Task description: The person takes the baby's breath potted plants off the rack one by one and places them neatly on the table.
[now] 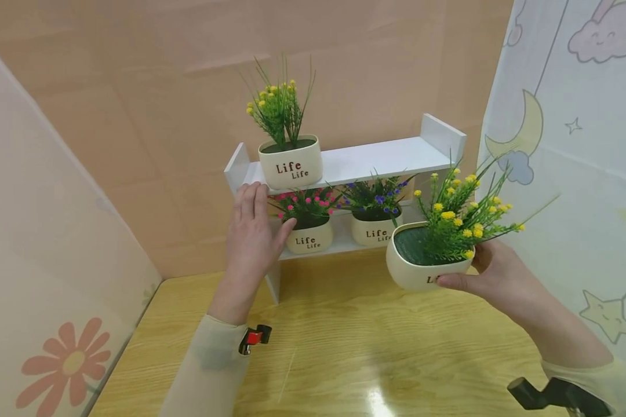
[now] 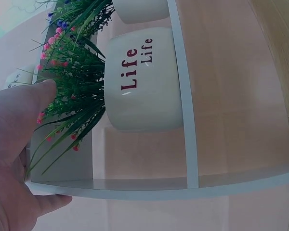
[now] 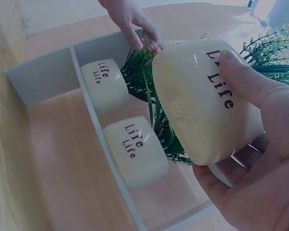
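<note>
My right hand (image 1: pixel 492 269) holds a cream oval pot (image 3: pixel 202 101) of yellow flowers (image 1: pixel 464 214) in front of the shelf's right side. The thumb lies over its "Life" lettering, with the fingers round the far side. My left hand (image 1: pixel 253 231) rests at the upper left corner of the white two-tier shelf (image 1: pixel 381 159), fingers at the top board's front edge and thumb spread out. Near that thumb, on the lower board, sits a pot with pink flowers (image 1: pixel 309 238). Above the hand, another yellow-flowered pot (image 1: pixel 292 165) stands on the top board's left part.
Right of the pink-flowered pot stands a pot with blue flowers (image 1: pixel 372 229) on the lower board. The shelf stands on a wood-grain table (image 1: pixel 355 336). A peach cloth backdrop (image 1: pixel 135 116) hangs behind, and a printed curtain (image 1: pixel 579 185) flanks the right side.
</note>
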`<control>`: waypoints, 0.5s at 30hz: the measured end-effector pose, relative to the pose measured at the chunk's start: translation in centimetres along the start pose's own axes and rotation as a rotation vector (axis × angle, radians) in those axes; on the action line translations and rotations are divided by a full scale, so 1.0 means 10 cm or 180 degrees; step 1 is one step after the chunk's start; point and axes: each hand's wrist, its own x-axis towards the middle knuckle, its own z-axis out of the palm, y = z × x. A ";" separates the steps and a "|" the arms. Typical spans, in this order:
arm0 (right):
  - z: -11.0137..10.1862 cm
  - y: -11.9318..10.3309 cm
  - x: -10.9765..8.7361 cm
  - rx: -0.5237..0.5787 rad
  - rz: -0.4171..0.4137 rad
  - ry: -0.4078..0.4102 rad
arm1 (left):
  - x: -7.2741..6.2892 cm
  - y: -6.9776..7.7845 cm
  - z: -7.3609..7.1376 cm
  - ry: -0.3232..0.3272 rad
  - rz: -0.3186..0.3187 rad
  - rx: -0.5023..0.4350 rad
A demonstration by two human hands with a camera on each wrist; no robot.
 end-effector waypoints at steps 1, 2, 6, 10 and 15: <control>0.00 0.02 -0.01 -0.0012 0.0008 0.0003 | 0.00 0.00 0.00 0.0002 -0.0006 0.0001; 0.00 0.04 -0.02 -0.0020 0.0020 0.0003 | 0.00 0.00 0.00 0.0002 -0.0009 0.0000; -0.02 0.15 -0.08 -0.0050 0.0097 0.0012 | 0.00 -0.01 0.00 -0.0026 -0.0034 0.0017; -0.05 0.27 -0.16 -0.0094 0.0220 0.0021 | 0.00 -0.01 0.00 -0.0057 -0.0049 0.0017; -0.07 0.38 -0.23 -0.0138 0.0353 -0.0001 | 0.00 -0.01 0.00 -0.0067 -0.0063 0.0004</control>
